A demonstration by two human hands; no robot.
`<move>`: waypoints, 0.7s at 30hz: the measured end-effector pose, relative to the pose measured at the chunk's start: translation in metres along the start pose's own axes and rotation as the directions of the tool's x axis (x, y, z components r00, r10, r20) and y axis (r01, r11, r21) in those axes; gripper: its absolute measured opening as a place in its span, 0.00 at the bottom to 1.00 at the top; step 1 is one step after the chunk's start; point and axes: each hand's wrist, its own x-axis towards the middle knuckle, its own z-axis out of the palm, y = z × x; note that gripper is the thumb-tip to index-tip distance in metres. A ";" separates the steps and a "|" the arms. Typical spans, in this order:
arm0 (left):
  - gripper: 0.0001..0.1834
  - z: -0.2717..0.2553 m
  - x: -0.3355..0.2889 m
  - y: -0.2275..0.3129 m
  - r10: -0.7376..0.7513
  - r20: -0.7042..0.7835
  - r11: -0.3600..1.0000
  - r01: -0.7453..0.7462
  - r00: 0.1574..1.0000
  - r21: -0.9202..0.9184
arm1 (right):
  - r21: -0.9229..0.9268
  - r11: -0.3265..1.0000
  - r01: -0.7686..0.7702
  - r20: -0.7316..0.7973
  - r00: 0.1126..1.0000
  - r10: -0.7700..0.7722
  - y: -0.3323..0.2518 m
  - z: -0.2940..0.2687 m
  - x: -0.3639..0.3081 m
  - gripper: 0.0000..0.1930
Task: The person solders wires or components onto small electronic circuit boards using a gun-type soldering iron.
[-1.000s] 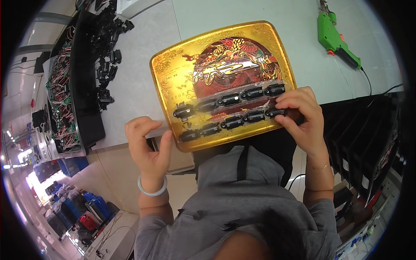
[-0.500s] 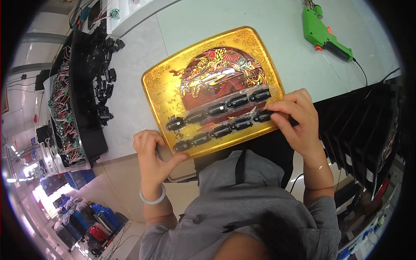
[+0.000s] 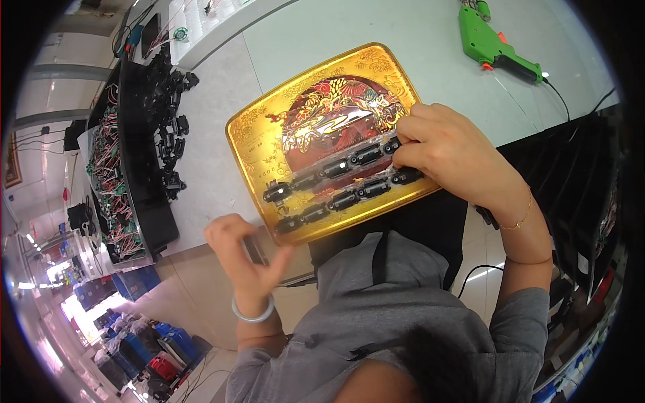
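A gold tin lid with a colourful embossed picture lies tilted at the table's near edge. Across it run two rows of small black plastic parts, set along clear strips. My right hand is over the lid's right side, its thumb and fingers closed on the black plastic part at the right end of the upper row. The fingers partly cover that part. My left hand is off the lid's lower left corner, slightly blurred, thumb apart from the curled fingers, with nothing seen held.
Left of the lid, loose black parts lie beside a black bin filled with wires and green boards. A green glue gun with a cable lies at the far right. White foam sits at the back left; black trays stand at right.
My right hand has moved from the lower row's right end up to the upper row's right end. My left hand has come off the lid's corner toward me.
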 end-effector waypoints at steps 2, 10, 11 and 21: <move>0.24 0.001 0.010 0.034 0.244 0.188 0.970 -0.235 0.951 -0.068 | 0.030 0.999 -0.032 -0.012 0.999 0.033 -0.002 -0.001 -0.002 0.03; 0.29 0.062 0.035 0.081 0.424 0.421 0.887 -0.462 0.802 -0.011 | 0.211 0.956 -0.201 -0.083 0.971 0.223 -0.005 -0.014 -0.014 0.06; 0.29 0.063 0.033 0.081 0.413 0.421 0.890 -0.455 0.808 0.000 | 0.167 0.976 -0.136 -0.110 0.982 0.156 -0.005 -0.014 -0.015 0.05; 0.27 0.066 0.026 0.087 0.341 0.390 0.924 -0.380 0.855 0.025 | 0.023 0.995 0.094 0.003 0.996 -0.094 0.007 -0.001 0.001 0.05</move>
